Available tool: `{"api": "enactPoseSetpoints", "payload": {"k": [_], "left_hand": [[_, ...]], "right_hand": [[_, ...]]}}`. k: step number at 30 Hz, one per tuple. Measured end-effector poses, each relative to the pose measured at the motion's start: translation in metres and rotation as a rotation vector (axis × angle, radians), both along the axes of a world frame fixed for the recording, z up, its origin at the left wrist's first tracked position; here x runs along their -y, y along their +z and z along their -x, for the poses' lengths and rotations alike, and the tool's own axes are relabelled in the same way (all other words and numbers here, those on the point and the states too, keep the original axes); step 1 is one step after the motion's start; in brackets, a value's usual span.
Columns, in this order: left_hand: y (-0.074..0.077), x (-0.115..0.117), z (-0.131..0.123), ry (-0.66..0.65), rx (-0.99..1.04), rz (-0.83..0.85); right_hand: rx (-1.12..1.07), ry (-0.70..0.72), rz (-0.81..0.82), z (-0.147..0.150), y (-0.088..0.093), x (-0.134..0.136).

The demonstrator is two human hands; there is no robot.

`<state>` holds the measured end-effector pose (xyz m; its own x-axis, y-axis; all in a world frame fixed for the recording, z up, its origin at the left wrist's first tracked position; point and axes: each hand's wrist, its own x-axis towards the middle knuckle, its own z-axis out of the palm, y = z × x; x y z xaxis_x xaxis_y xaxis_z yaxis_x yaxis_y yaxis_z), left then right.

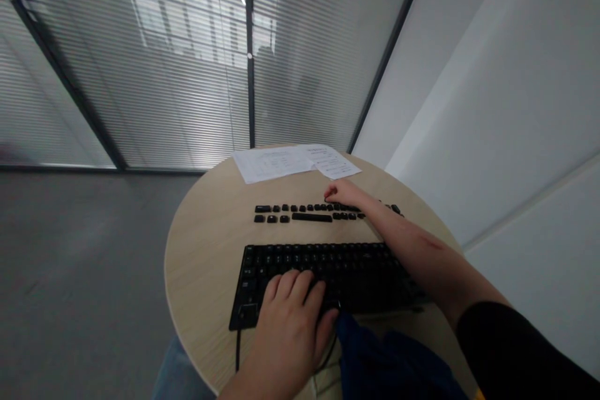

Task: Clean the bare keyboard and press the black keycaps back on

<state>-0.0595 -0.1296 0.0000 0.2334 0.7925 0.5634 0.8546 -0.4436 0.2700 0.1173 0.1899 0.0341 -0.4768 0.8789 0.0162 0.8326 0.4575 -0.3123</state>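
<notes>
A black keyboard lies near the front of the round wooden table. My left hand rests flat on its left half with the fingers stretched out. Beyond the keyboard, loose black keycaps are set out in two rows, with a long spacebar keycap in the nearer one. My right hand reaches across to the far row, its thumb and fingers pinched together. A small dark edge shows at those fingertips, apparently a keycap, mostly hidden. The right forearm covers part of the rows and the keyboard's right side.
Two printed paper sheets lie at the far edge of the round table. A cable runs off the keyboard's near left side. Dark blue cloth is at the near edge. Glass with blinds and a white wall stand behind.
</notes>
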Motion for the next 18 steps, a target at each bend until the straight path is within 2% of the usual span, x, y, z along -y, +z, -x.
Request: {"api": "enactPoseSetpoints", "payload": {"k": [3, 5, 7, 9, 11, 13, 15, 18], "left_hand": [[0.003, 0.001, 0.002, 0.001, 0.011, 0.027], [0.004, 0.001, 0.002, 0.013, 0.002, 0.047], [0.006, 0.0, 0.003, 0.014, 0.011, 0.035], [0.009, 0.0, 0.005, 0.009, 0.041, 0.001], [0.012, 0.001, 0.013, 0.011, 0.07, -0.056], [0.013, 0.004, 0.028, 0.039, 0.076, -0.127], [0.012, 0.008, 0.047, 0.098, 0.069, -0.182], [0.008, 0.013, 0.077, 0.192, 0.133, -0.183]], "right_hand": [[-0.034, -0.042, -0.061, 0.002, 0.01, 0.015], [-0.113, -0.038, -0.128, -0.001, 0.019, 0.038], [-0.248, 0.02, -0.18, -0.008, 0.026, 0.076], [-0.348, 0.113, -0.151, -0.018, 0.028, 0.123], [-0.379, 0.208, -0.115, -0.029, 0.023, 0.167], [-0.38, 0.264, -0.079, -0.037, 0.015, 0.2], [-0.358, 0.301, -0.058, -0.041, 0.007, 0.216], [-0.291, 0.349, -0.056, -0.041, 0.001, 0.22]]}}
